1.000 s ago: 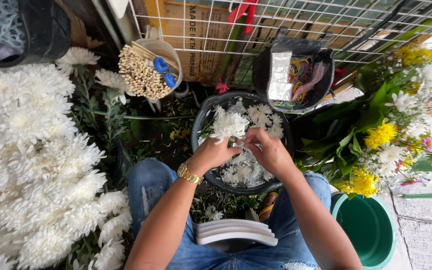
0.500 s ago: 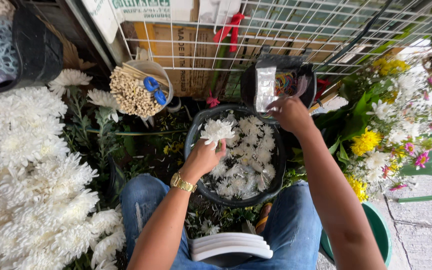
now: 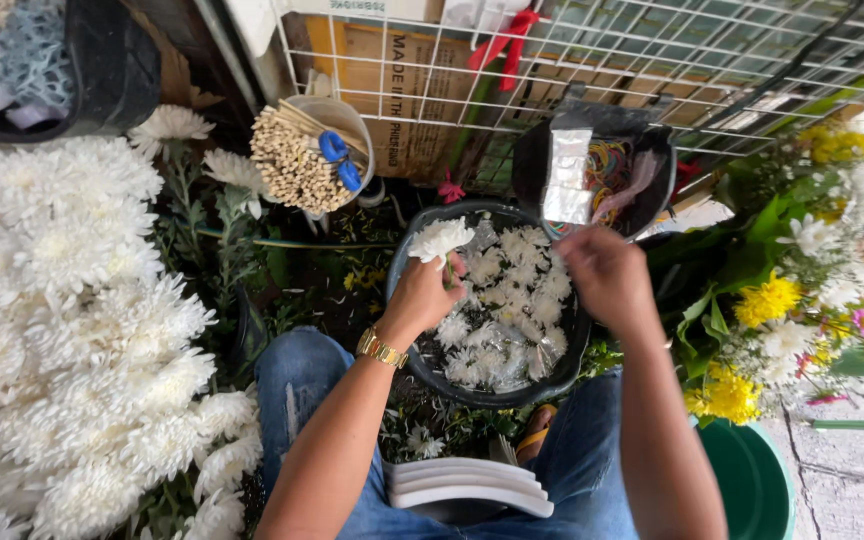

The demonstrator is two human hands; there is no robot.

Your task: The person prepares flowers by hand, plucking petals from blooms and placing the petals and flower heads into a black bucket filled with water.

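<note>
**White flower head held over the black basin**

The left hand (image 3: 422, 295) grasps a white chrysanthemum head (image 3: 440, 238) by its short stem, the fingers (image 3: 449, 272) closed round the stem just under the bloom, which stands upright above them. A gold watch (image 3: 382, 349) sits on that wrist. Below and to the right of these fingers lies the black basin (image 3: 422, 365), filled with more cut white flower heads (image 3: 497, 330).

The right hand (image 3: 607, 275) hovers over the far right rim of the basin, its fingers curled inward; the hand is blurred, so whether they pinch anything I cannot tell. Just beyond those fingers stands a black pot (image 3: 530, 165) holding coloured rubber bands (image 3: 607, 165) and a silvery foil strip (image 3: 567, 180).

Well to the left of the left fingers, a cream bucket (image 3: 347, 115) leans against the wire rack (image 3: 652, 60), packed with thin wooden sticks (image 3: 287, 160) and a blue-handled tool (image 3: 340, 160). Farther left spreads a mass of white chrysanthemums (image 3: 62, 320). To the right of the right hand is a mixed bunch of yellow, white and pink flowers (image 3: 802, 290), with a green bucket (image 3: 752, 480) beneath. The person's knees in blue jeans (image 3: 302, 390) flank the basin, with a white stool edge (image 3: 467, 485) between them
</note>
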